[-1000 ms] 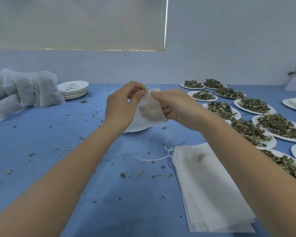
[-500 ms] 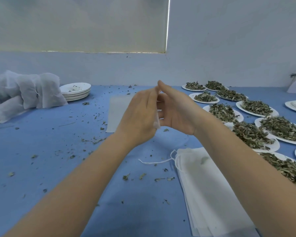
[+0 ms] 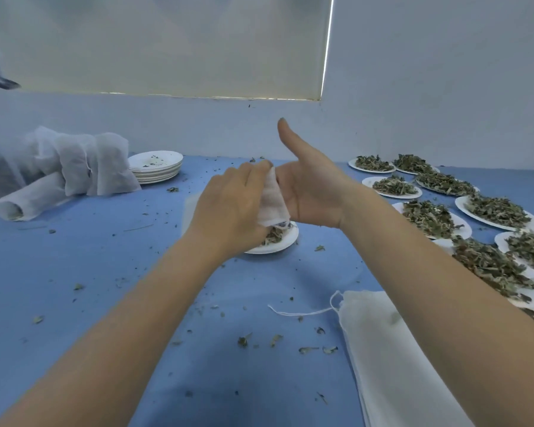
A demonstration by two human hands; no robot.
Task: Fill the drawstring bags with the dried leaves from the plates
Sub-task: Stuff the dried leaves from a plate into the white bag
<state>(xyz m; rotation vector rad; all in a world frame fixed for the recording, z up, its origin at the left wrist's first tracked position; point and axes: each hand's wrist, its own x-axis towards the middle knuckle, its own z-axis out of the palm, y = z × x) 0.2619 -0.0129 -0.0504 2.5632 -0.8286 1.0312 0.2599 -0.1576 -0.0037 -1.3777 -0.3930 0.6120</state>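
— At nine o'clock on the blue table (image 3: pixel 74 257), what sits there?
— Filled white bags (image 3: pixel 74 167) heaped against the wall; just beside them, towards ten o'clock, a stack of empty plates (image 3: pixel 154 166) with a few crumbs on the top one; loose leaf bits lie scattered over the cloth.
— And at the centre?
— The left hand (image 3: pixel 228 211) has its fingers curled round a small drawstring bag (image 3: pixel 272 201), gripping it from the left; the bag's lower end hangs just above a plate (image 3: pixel 278 245) that carries dried leaves (image 3: pixel 273 235); whether it touches them I cannot tell.
— The other hand?
— The right hand (image 3: pixel 309 192) lies against the bag's right side, palm turned towards the camera, thumb straight up towards twelve o'clock; its fingers are hidden behind the bag, so I cannot tell whether they are apart or clamped on it.
— From three to five o'clock?
— Rows of plates heaped with leaves (image 3: pixel 429 217) run along the table's right edge; at five o'clock a pile of flat empty bags (image 3: pixel 392 359) lies partly under the right forearm, one white string (image 3: pixel 299 312) trailing left from it.
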